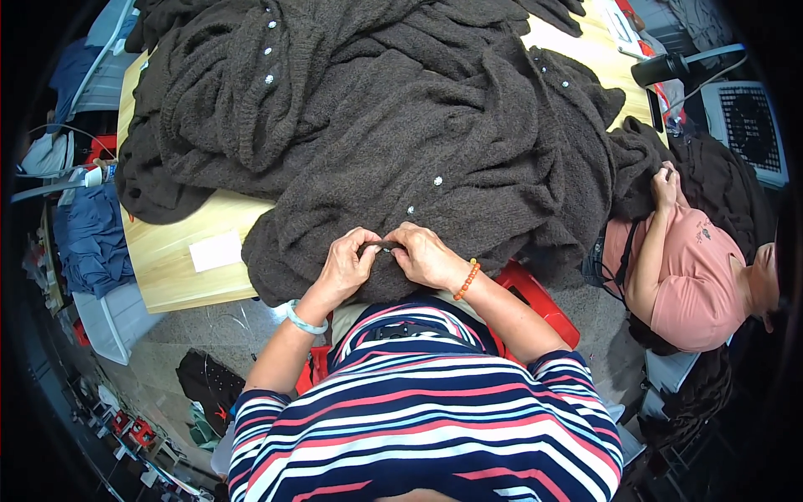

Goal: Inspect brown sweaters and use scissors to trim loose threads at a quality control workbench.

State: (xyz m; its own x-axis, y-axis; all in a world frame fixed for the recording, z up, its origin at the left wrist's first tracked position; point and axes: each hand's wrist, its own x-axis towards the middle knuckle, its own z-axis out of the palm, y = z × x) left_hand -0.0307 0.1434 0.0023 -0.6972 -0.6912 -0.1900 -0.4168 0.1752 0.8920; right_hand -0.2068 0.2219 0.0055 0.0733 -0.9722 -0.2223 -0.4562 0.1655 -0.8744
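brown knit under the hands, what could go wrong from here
The orange beaded bracelet, close to the fuzzy brown knit, could snag its fibres. The knit is heaped to the near edge of the table, so it might slide off. The left hand and right hand pinch only a small fold, which could slip.

A pale wood-grain table (171, 272) is mostly covered by heaped dark brown knitted garments (376, 113), spilling over its near edge. A white sheet (216, 251) lies toward its near left corner.
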